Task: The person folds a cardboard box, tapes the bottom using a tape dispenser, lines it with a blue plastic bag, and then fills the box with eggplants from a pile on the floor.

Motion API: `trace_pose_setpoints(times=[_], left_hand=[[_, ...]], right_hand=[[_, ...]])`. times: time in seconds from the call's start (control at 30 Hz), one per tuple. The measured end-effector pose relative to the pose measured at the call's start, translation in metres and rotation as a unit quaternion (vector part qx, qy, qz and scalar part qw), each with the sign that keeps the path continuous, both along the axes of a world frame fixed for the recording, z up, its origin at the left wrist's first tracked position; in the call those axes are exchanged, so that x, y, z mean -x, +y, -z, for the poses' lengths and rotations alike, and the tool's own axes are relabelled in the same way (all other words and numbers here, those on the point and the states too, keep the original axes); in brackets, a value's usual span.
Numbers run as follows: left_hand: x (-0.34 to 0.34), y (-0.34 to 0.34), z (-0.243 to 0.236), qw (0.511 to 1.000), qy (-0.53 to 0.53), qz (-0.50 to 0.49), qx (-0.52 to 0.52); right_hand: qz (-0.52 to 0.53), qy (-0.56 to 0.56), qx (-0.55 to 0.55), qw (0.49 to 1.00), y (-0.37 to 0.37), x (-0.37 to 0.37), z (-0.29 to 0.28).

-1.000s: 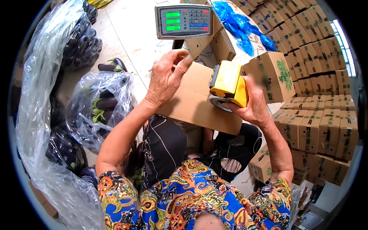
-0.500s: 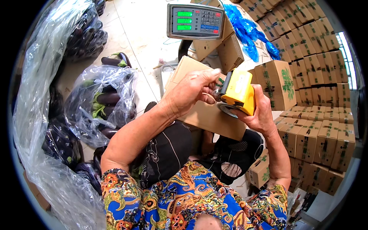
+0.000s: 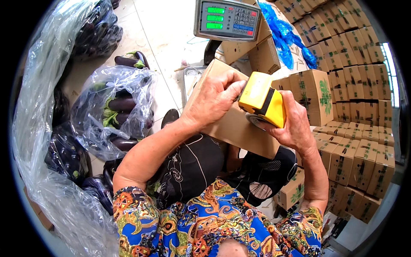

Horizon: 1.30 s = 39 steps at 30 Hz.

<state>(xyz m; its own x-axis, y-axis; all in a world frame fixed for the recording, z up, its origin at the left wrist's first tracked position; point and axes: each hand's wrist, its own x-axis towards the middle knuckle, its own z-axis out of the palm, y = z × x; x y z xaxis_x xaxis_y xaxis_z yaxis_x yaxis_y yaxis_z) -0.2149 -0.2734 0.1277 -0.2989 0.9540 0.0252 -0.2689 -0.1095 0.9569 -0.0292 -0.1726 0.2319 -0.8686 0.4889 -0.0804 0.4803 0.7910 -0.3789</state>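
Observation:
A yellow tape dispenser (image 3: 259, 92) with a dark band sits in my right hand (image 3: 295, 122), whose fingers wrap round its back end. My left hand (image 3: 214, 96) is closed in a pinch at the dispenser's front edge, and what lies between its fingertips is hidden. Under both hands a closed brown cardboard box (image 3: 239, 132) rests tilted, its near edge by my knees. Part of a tape roll (image 3: 257, 122) shows beneath the dispenser.
A scale display (image 3: 227, 19) with green readouts stands beyond the box. Bagged eggplants (image 3: 122, 105) lie at left beside long clear plastic sheeting (image 3: 43, 94). Blue plastic (image 3: 280, 34) lies over cartons at the far right. Stacked brown boxes (image 3: 351, 85) fill the right side.
The dispenser has turned and come closer to my left hand, covering the gap between them. My left fingers have closed more tightly. The view has shifted slightly.

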Motion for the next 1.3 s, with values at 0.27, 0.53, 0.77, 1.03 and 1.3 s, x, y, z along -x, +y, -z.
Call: trace_pose_setpoints(times=[0.27,0.53,0.77,1.03,1.3], left_hand=[[0.105,-0.039,0.021,0.979,-0.022,-0.139,0.147],[0.127,-0.064,0.100,0.973,-0.124,-0.151,0.124],[0.103,-0.054,0.163,0.967,0.094,-0.135,0.194],[0.044,-0.035,0.188,0.973,0.094,-0.128,0.165],[0.038,-0.036,0.207,0.936,0.236,-0.125,0.228]], right_hand=[[-0.015,-0.064,-0.025,0.998,0.002,-0.001,-0.014],[-0.026,-0.121,-0.052,0.991,-0.001,0.019,-0.011],[-0.048,-0.189,-0.067,0.979,-0.005,0.043,-0.012],[-0.056,-0.170,-0.074,0.981,-0.009,0.056,-0.007],[-0.034,-0.152,-0.075,0.985,-0.014,0.055,-0.009]])
